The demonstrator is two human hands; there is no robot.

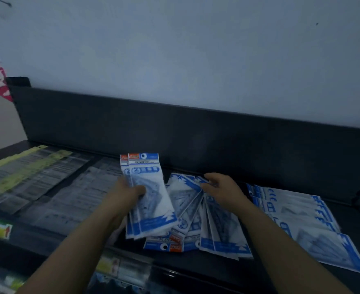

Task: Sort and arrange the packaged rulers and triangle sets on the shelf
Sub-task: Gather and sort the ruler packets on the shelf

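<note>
In the left hand (126, 195) a small stack of triangle set packets (151, 200) is gripped upright; by the right hand (219, 187) the top edge of a fanned pile (196, 211) on the black shelf (196, 134) is pinched. The slippery stack could be spilled by a loosened grip. Overlapped packets (297, 217) are spread to the right and packaged rulers (30, 172) to the left, with the fan crowding the space between

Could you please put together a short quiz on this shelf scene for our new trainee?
1. True or false: the left hand holds a bundle of blue-and-white packets over the shelf.
2. Which lies at the shelf's left end? A) yellow-topped ruler packets B) scissors C) notebooks
3. Fill in: the right hand pinches the top of the fanned pile of packets, whose printed bands are ____.
Key: 1 true; 2 A; 3 blue.
</note>
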